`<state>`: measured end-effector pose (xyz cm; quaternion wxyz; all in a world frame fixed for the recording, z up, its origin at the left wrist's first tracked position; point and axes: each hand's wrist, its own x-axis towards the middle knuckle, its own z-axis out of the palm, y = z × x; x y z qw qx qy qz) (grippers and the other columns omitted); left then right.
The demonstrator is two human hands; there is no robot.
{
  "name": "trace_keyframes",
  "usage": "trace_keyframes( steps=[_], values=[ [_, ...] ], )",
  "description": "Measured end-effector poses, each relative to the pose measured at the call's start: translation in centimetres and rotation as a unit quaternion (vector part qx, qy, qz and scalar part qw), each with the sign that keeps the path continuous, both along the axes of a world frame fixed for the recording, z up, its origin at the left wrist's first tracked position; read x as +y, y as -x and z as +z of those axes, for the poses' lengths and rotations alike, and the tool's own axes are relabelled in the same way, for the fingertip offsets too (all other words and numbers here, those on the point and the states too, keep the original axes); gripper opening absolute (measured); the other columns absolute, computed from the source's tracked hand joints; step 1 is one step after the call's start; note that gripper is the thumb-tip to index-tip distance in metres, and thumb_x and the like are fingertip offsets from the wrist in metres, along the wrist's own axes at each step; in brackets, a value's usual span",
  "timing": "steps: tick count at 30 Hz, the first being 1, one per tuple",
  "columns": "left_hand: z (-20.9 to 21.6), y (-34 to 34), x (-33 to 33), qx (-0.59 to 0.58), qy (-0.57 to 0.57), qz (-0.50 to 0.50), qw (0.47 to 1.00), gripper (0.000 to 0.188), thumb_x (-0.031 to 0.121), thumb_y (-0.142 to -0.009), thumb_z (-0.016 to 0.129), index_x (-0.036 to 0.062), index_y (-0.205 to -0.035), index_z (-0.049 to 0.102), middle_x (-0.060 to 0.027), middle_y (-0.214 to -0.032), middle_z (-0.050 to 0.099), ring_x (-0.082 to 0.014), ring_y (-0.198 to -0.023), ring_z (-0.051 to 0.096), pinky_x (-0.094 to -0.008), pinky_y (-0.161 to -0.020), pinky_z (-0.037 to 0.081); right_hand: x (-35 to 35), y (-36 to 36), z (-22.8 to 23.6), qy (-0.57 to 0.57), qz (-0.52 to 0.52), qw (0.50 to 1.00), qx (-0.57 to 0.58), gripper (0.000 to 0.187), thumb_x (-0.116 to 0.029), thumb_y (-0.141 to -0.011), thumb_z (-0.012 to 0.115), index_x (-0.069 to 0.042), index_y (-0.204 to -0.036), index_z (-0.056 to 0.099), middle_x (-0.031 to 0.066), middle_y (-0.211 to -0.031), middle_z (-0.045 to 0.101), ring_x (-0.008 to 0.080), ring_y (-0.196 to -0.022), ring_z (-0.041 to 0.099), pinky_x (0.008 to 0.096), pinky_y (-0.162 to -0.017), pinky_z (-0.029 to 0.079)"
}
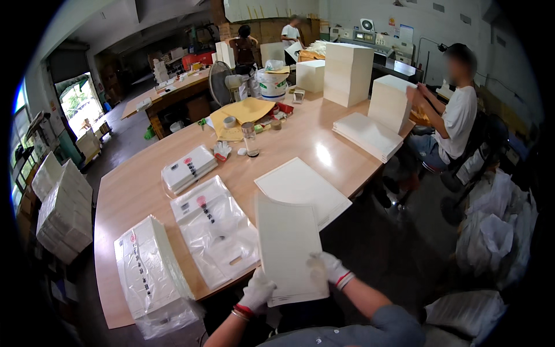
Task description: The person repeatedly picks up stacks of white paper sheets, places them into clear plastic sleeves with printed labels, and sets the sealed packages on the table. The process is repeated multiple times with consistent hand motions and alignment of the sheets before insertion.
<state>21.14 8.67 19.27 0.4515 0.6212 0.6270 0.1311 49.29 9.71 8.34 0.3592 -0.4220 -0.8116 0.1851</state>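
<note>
Both hands wear white knit gloves. Between them I hold a sheaf of cream-white sheets [292,248], tilted over the table's near edge. My left hand [257,291] is closed on its lower left edge. At its right edge, my right hand [330,269] grips it, a little smeared, with some fingers hidden. Just beyond lies a flat pile of white sheets [303,188], partly covered by the sheaf. Left of the sheaf are flat clear plastic bags with dark print [217,231]. A plastic-wrapped stack [147,272] stands farther left.
A smaller packed bundle [189,168], a spare glove [222,151], a glass jar [250,140] and yellow paper [243,113] lie farther back on the table [133,191]. Tall paper stacks [348,75] stand at the far right, near a seated co-worker [457,115].
</note>
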Motion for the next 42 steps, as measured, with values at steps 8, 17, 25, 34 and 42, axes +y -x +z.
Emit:
trace_keyframes(
  steps=[8,17,25,34,42],
  values=[
    [1.5,-3.2,-4.8,0.149,-0.263,-0.199,0.932,0.082,0.027,-0.064,0.073,-0.0062,-0.129,0.035,-0.0282,-0.136,0.028,-0.0418,-0.128,0.026,-0.0466,-0.105,0.023,-3.6,13.1,5.3,0.301,-0.09,0.784,0.535,0.036,-0.021,-0.088,0.057,0.001,-0.116,0.052,0.0075,-0.106,0.059,0.0133,-0.095,0.056,0.028,-0.083,0.046],
    [9.7,8.5,3.1,0.343,-0.473,0.197,0.787,0.063,0.011,-0.065,0.071,0.0035,-0.124,0.048,-0.0273,-0.134,0.037,-0.0397,-0.119,0.044,-0.043,-0.093,0.041,-3.0,7.6,13.3,0.043,-0.173,0.95,0.256,0.041,-0.029,-0.084,0.065,0.003,-0.108,0.053,0.0103,-0.092,0.062,0.017,-0.077,0.06,0.0297,-0.068,0.05],
    [7.4,11.2,10.5,-0.404,-0.111,0.061,0.906,0.046,0.023,-0.09,0.054,-0.0013,-0.128,0.045,0.0011,-0.093,0.058,-0.0042,-0.07,0.048,-0.019,-0.063,0.043,-3.6,5.3,16.3,-0.034,-0.08,0.996,0.019,0.034,-0.024,-0.072,0.073,-0.006,-0.099,0.064,0.0158,-0.101,0.062,0.0315,-0.08,0.064,0.0359,-0.068,0.051],
    [2.6,0.7,8.1,-0.207,-0.273,-0.03,0.939,0.038,0.021,-0.082,0.057,0.0059,-0.117,0.053,-0.0122,-0.103,0.061,-0.0262,-0.091,0.058,-0.0387,-0.072,0.049,4.9,11.7,10.2,0.115,-0.026,0.916,-0.383,0.043,-0.041,-0.077,0.062,-0.011,-0.108,0.058,0.0126,-0.104,0.06,0.0301,-0.08,0.063,0.0406,-0.066,0.05],
    [0.5,6.4,7.6,0.131,-0.284,-0.012,0.95,0.042,0.014,-0.076,0.056,0.0085,-0.117,0.051,-0.0159,-0.092,0.06,-0.0333,-0.087,0.06,-0.0437,-0.073,0.049,9.7,16.4,7.6,0.047,-0.228,0.966,-0.111,0.076,-0.037,-0.076,0.067,-0.011,-0.135,0.026,0.0245,-0.123,0.043,0.0441,-0.095,0.056,0.0456,-0.083,0.044]
  ],
)
